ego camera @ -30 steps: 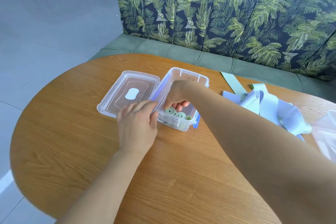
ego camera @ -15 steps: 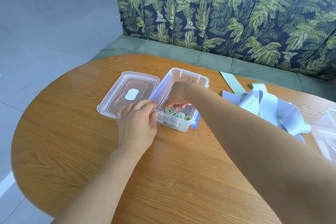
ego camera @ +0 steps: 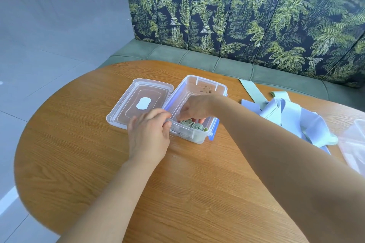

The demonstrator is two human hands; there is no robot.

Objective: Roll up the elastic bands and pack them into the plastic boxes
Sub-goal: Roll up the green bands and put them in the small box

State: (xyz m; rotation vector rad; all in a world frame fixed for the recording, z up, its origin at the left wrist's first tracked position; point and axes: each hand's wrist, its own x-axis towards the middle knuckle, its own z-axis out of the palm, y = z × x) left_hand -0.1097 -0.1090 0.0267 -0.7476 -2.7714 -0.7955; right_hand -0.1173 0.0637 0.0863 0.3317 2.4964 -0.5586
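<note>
1. Lying flat on the wooden table (ego camera: pixel 79 144), the clear lid (ego camera: pixel 126 116) sits furthest left, its right edge against the plastic box (ego camera: pixel 205 82); a white label marks its middle.
2. The left hand (ego camera: pixel 148 136) grips the box's near-left corner, fingers curled over the rim and thumb against the outer wall.
3. The box stands open mid-table, with blue clips on its right side.
4. Two rolled green bands (ego camera: pixel 192 124) lie side by side in the near end of the box, touching each other.
5. The right hand (ego camera: pixel 194 107) reaches down into the box, fingers bent, tips touching the left roll; whether they pinch it I cannot tell.
6. Further right, apart from the box, loose pale blue bands (ego camera: pixel 292 118) lie heaped, a pale green strip (ego camera: pixel 250 90) at their far side.
7. A second clear plastic piece (ego camera: pixel 353 144) is cut off by the right edge.
</note>
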